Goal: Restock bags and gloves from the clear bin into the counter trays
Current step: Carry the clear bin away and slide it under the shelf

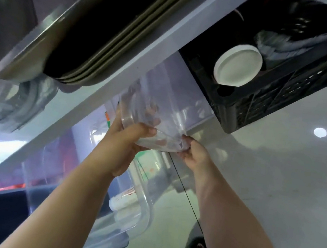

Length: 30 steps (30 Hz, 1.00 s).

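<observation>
I look steeply upward at a high shelf [148,44]. A clear plastic bin [161,102] rests partly on top of it, its near end hanging over the edge. My left hand [127,138] grips the bin's near lower corner from the left, fingers curled under the rim. My right hand [194,150] holds the same end from the right. Both arms are raised overhead. What lies inside the bin is too blurred to tell. No counter trays are in view.
A black plastic crate [277,93] with a white round lid [237,66] in it stands on the shelf to the right of the bin. Stacked metal sheet pans [99,38] lie at the left. Another clear container [132,213] sits lower, between my arms.
</observation>
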Each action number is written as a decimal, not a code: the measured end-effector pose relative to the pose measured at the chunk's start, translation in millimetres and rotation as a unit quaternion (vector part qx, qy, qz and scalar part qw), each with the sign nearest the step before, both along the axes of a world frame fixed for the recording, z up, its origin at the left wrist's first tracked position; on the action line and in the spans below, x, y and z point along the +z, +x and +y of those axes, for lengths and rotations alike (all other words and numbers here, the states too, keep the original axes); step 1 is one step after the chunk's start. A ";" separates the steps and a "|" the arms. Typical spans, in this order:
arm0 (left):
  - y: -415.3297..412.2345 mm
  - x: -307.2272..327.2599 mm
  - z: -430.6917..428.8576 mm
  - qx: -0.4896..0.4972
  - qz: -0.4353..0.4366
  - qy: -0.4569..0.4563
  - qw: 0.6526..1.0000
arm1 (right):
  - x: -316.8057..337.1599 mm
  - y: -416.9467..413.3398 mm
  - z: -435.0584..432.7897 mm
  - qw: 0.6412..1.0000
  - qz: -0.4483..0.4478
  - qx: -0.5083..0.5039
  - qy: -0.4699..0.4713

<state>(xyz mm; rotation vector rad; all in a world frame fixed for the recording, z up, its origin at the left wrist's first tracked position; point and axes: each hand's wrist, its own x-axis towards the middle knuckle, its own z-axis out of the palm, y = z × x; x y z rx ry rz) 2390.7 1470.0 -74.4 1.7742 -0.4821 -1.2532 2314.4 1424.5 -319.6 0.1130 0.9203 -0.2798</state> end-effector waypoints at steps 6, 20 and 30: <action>-13.7 0.0 23.7 0.039 0.016 -0.024 0.999 | -0.9 -25.6 5.5 0.999 -0.008 -0.025 0.034; -15.5 18.2 94.3 0.107 0.149 -0.095 0.978 | 44.1 -89.2 21.4 0.990 0.113 -0.007 -0.078; 15.8 35.6 153.6 0.215 0.198 -0.085 0.952 | 133.1 -119.0 55.2 0.977 0.141 -0.100 -0.122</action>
